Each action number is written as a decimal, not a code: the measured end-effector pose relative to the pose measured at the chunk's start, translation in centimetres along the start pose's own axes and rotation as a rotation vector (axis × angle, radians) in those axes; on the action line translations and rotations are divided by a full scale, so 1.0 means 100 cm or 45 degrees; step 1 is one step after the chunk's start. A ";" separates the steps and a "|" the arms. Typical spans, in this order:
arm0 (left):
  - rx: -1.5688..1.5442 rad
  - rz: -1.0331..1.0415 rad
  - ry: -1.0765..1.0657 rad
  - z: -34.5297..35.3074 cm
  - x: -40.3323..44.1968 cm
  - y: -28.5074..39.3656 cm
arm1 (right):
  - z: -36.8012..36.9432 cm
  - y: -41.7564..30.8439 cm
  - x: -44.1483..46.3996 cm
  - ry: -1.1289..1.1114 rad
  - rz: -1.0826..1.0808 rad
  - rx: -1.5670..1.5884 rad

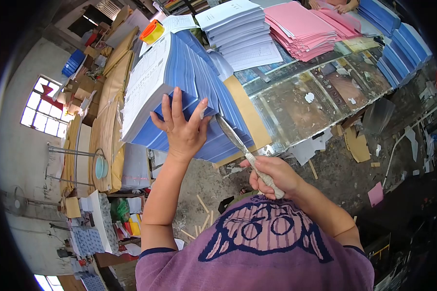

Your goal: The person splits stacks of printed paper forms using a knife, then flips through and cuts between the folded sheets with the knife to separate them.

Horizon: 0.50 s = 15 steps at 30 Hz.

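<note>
A tall stack of blue-edged booklets (192, 65), with printed white sheets on its top, stands at the table's near left corner. My left hand (183, 123) lies against the stack's near side with its fingers spread, and a small whitish patch shows by one fingertip. In my right hand (276, 175) is a long knife (234, 137), gripped by its pale wrapped handle. The blade points up and left, its tip at the blue layers just right of my left hand; how deep it goes between them is hidden.
A stack of white printed sheets (238, 29) and a pink stack (301, 29) stand farther back. Blue stacks (405, 53) sit at the right end. Another person's hands (342, 7) rest by pink sheets. A yellow-orange tape roll (152, 32) tops the left stack. Scraps litter the floor.
</note>
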State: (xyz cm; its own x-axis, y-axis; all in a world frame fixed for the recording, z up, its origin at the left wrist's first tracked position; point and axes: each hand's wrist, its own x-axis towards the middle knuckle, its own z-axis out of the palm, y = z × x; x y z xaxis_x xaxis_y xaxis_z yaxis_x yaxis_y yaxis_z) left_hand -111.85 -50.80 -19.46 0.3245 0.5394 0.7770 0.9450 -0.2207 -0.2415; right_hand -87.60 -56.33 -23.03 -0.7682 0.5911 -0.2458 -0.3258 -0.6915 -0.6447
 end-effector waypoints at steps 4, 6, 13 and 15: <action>-0.024 -0.023 0.003 -0.003 -0.004 -0.004 | 0.010 0.004 0.012 0.013 0.031 -0.007; -0.040 -0.031 -0.009 -0.004 0.000 -0.003 | 0.021 0.003 0.023 0.032 0.059 0.014; -0.042 -0.021 0.039 0.006 -0.026 -0.012 | 0.062 0.045 0.074 0.170 0.148 -0.018; -0.022 0.022 0.046 -0.012 -0.022 -0.020 | 0.077 0.057 0.086 0.227 0.118 -0.004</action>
State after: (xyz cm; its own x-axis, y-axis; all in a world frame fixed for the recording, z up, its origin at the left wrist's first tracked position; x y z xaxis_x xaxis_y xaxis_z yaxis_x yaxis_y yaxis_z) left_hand -114.50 -52.51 -20.03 0.3386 0.5059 0.7934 0.9384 -0.2436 -0.2451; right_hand -100.26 -58.40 -23.24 -0.6850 0.5894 -0.4282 -0.2566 -0.7453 -0.6154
